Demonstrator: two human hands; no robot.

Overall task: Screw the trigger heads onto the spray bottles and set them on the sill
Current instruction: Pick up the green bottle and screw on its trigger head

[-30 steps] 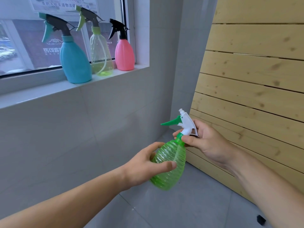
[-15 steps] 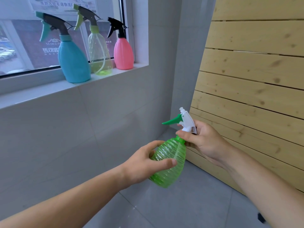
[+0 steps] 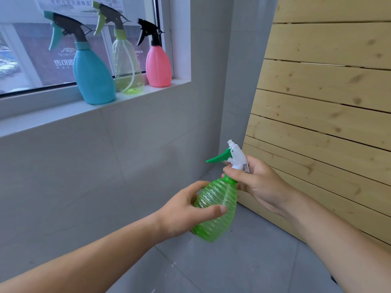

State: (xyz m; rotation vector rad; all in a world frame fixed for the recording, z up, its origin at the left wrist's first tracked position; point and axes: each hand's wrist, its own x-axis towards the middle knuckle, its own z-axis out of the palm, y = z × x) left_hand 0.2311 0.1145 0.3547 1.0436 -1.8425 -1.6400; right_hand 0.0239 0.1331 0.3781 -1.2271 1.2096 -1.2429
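Near the lower middle of the view, a ribbed green spray bottle is held tilted in the air, well below the window sill and apart from it. The left hand wraps around the bottle's body, thumb across the near side. The right hand closes its fingers on the bottle's neck, just under the white trigger head with its green lever pointing left.

Open space lies between the bottle and the grey tiled wall to the left. To the right, a slatted pine panel leans against the far corner, close behind the right hand. Below is a grey tiled floor.

Up on the sill, far left, 3 bottles stand upright in a row with trigger heads on: a blue spray bottle nearest the sill's front edge, a clear yellow-green spray bottle just beside it, and a pink spray bottle at the right end, near the window reveal. Bare sill runs left of the blue one.

Through the window glass, a sign reads "MARCO" over Chinese characters. A paper notice at the top carries text too small to read.
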